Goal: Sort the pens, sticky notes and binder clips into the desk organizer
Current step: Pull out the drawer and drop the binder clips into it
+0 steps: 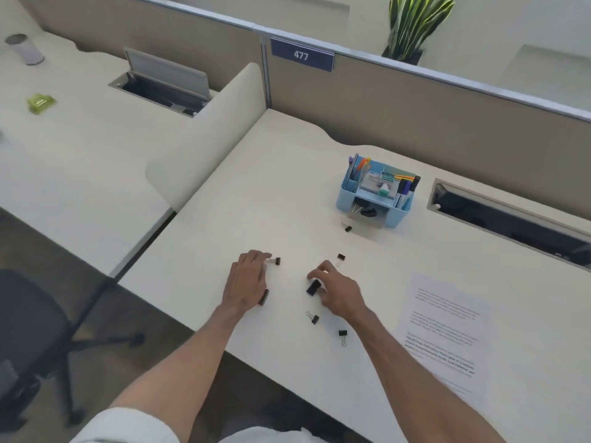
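A light blue desk organizer [398, 220] stands at the back of the white desk [256, 193], with pens and markers upright in it and a binder clip in its open front drawer [367, 212]. My left hand [246, 282] pinches a small binder clip [275, 260] at its fingertips, and a larger black clip [264, 297] shows under its palm. A big black binder clip [313, 287] is held in my right hand [337, 290]. Loose clips lie at the organizer's front [347, 227], beyond my right hand [341, 258], and nearer me [313, 318] [342, 334].
A printed sheet of paper [447, 330] lies on the desk at the right. A cable trough [511, 219] opens at the back right. A beige partition [415, 107] backs the desk, a rounded divider [208, 139] stands at the left, and an office chair [28, 314] below left.
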Demonstrator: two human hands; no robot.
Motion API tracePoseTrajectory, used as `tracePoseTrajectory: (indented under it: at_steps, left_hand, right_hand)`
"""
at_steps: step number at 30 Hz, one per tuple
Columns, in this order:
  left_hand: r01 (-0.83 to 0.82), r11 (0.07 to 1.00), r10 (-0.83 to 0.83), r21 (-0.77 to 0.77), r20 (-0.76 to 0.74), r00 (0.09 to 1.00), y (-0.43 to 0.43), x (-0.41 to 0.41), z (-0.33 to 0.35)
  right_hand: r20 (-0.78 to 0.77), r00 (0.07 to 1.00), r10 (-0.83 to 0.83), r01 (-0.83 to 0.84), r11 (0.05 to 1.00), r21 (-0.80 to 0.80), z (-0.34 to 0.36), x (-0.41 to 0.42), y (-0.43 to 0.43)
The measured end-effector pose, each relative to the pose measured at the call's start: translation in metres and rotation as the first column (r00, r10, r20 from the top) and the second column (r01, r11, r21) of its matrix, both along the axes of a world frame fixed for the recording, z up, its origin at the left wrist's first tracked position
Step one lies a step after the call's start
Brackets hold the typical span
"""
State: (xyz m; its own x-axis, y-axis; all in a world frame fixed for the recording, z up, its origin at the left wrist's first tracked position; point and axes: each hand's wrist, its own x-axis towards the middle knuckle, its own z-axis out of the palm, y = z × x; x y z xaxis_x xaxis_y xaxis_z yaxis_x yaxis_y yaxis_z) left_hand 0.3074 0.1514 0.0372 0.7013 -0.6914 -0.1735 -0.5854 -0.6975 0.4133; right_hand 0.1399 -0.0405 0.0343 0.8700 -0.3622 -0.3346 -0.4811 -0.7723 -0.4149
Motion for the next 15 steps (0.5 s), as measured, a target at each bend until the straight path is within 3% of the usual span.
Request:
tracePoseTrajectory:
  at_steps: [5,9,12,15]
  left_hand:
    - [-0.013,0.999,0.011,-0.038,-0.056,0.998,0.023,0.0,0.002]
    - [0.199,0.979,-0.197,0.034,-0.064,0.978,0.038,-0.005,0.001]
    - [0.277,0.956,-0.273,0.095,-0.053,0.961,0.044,-0.005,-0.002]
    - [0.318,0.939,-0.318,0.127,-0.024,0.948,0.044,-0.003,-0.005]
  right_hand:
    - [0.026,0.999,-0.035,0.037,0.996,-0.076,0.002,-0.002,0.006]
    - [0.064,0.992,-0.11,0.114,0.991,-0.071,0.006,-0.001,0.008]
    - [0.097,0.96,-0.261,0.261,0.965,0.016,0.007,0.0,0.006]
    - [0.092,0.872,-0.48,0.45,0.862,0.231,0.008,0.002,0.0]
